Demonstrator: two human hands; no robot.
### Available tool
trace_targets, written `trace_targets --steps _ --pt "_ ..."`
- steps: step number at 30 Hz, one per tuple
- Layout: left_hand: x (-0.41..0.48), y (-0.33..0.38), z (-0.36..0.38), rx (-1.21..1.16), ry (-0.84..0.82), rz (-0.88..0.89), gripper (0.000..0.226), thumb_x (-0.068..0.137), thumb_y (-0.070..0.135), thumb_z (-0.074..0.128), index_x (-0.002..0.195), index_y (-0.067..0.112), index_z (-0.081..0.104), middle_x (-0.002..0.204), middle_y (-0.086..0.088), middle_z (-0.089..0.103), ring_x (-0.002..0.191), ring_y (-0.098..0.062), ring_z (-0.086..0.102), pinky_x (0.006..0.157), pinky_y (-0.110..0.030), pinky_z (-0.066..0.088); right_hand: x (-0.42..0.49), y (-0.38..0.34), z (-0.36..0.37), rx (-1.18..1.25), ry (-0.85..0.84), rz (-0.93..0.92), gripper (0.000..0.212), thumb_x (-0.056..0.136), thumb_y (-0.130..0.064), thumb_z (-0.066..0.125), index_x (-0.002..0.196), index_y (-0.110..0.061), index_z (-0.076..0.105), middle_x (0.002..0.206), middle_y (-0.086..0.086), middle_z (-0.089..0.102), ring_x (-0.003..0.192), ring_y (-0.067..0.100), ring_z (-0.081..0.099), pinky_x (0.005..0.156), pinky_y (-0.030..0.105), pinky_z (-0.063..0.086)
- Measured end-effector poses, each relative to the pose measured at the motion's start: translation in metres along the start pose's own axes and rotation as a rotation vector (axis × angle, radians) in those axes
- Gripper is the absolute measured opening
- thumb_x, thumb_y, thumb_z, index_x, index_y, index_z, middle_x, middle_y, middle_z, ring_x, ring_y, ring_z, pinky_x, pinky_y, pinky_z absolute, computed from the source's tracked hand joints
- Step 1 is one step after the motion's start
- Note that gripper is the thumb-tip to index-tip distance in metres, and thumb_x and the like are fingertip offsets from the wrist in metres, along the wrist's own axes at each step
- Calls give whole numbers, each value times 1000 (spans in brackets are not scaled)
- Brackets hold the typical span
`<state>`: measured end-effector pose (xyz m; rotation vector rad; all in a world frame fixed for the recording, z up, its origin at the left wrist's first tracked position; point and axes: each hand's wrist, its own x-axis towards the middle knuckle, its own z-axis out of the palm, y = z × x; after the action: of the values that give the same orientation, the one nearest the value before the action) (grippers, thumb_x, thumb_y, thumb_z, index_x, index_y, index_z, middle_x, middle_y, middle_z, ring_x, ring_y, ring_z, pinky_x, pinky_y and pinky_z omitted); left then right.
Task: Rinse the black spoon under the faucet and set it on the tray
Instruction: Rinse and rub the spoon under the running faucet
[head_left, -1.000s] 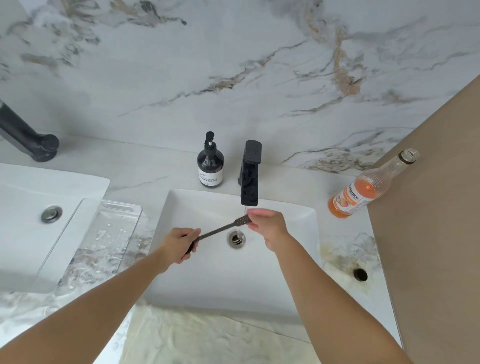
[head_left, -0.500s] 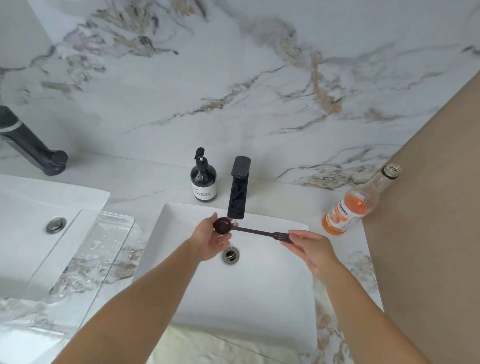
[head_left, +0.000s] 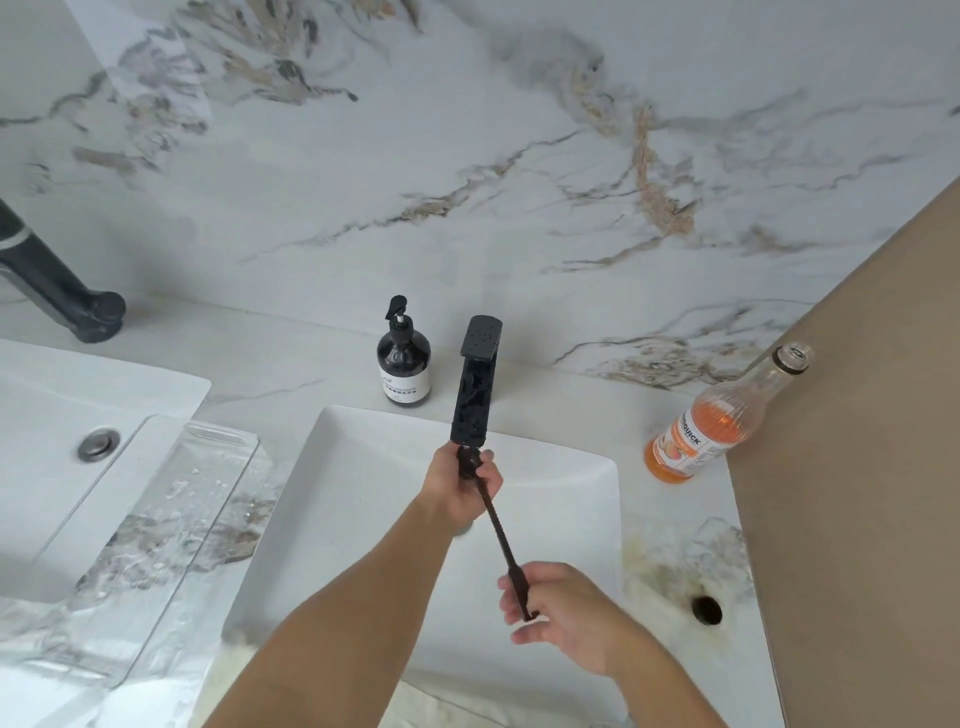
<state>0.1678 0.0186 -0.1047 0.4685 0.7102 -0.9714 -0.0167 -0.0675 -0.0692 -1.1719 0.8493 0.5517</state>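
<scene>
- A white marble wall with grey and gold veins (head_left: 467, 156) rises behind a marble countertop (head_left: 291, 374) of the same pattern; a plain tan panel (head_left: 857, 467) closes the right side.
- A square white ceramic sink (head_left: 363, 519) sits in the middle of the countertop, with a slim black rectangular faucet (head_left: 475, 384) standing at its far edge and reaching over the bowl.
- The long black spoon (head_left: 496, 525) lies over the sink, its bowl end at the far end, right below the faucet's spout, and its handle running toward the near right.
- The left hand (head_left: 460, 488) is wrapped around the bowl end of the spoon, fingers and thumb closed on it just under the spout.
- The right hand (head_left: 566, 613) pinches the handle end between thumb and fingers, nearer the camera.
- Whether water is running I cannot tell.
- A clear plastic tray with a cut-out handle (head_left: 171, 530), wet with droplets, lies on the countertop left of the sink, bridging toward a second white sink (head_left: 62, 415) at the far left.
- A dark glass pump bottle with a white label (head_left: 403, 364) stands just left of the faucet.
- A ribbed clear glass bottle holding orange drink (head_left: 711, 421) stands tilted against the tan panel on the right.
- A second black faucet (head_left: 57, 280) stands at the far left edge.
- A small dark round hole (head_left: 706, 609) shows in the countertop right of the sink.
</scene>
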Motion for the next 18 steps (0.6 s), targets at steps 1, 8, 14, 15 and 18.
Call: trace_targets --steps 1,8,14,15,18 --pt "1 0 0 13 0 1 24 95 15 43 72 9 46 54 -6 45 39 -16 33 36 -19 35 1 0 10 60 42 8 29 84 7 39 96 4 65 65 10 59 54 24 53 50 31 45" --pt "-3 7 2 -63 -145 -95 13 75 7 51 63 7 48 55 -4 47 41 -17 45 35 -22 45 -4 -16 11 237 -106 190 50 93 -57 54 59 -20 49 56 -6 17 41 10 13 34 21 12" --pt "-5 4 0 -128 -73 -50 6 67 1 58 73 3 56 70 -6 50 60 -17 48 47 -24 53 -4 -14 8 -1032 725 -264 45 99 -52 40 67 -21 36 54 -4 41 53 22 41 48 31 27" --pt "-4 3 0 -114 -54 -36 8 67 0 58 74 3 56 69 -6 50 59 -16 47 47 -23 53 -2 -14 8 -1079 730 -261 45 98 -53 39 66 -21 36 52 -4 42 52 20 42 47 31 27" --pt "-4 4 -3 -89 -16 -1 8 67 -1 60 72 3 56 63 -5 50 55 -15 48 45 -23 53 7 -16 3 -367 364 -74 49 94 -48 55 57 -19 40 45 -7 29 37 15 26 40 24 20"
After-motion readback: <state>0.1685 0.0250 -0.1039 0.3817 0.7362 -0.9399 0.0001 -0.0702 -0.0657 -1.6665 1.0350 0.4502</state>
